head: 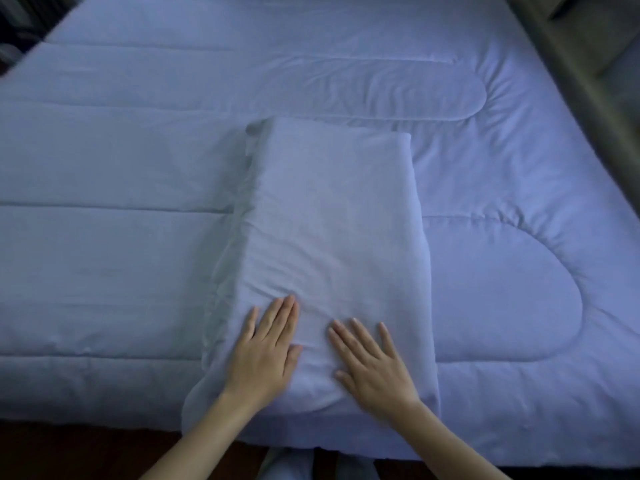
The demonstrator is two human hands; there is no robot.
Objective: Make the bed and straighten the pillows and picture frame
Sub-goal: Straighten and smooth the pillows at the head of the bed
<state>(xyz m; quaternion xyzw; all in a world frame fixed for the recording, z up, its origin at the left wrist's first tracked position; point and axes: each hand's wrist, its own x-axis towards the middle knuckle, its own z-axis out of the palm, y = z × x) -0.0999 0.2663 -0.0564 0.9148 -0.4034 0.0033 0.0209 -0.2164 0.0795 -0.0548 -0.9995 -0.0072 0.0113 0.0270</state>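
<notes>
A pale blue quilted comforter [138,161] is spread flat over the whole bed. On it, near the front edge, lies a folded pale blue sheet or blanket [332,216], a long rectangle running away from me. My left hand [266,351] rests palm down on its near left part, fingers slightly apart. My right hand [370,362] lies flat on its near right part, fingers spread. Neither hand grips the cloth. No pillows or picture frame are in view.
The bed's front edge [104,415] runs along the bottom, with dark reddish floor [69,452] below it. A grey-brown headboard or wall panel [571,64] borders the right side. Dark, blurred furniture [20,26] shows at the top left corner.
</notes>
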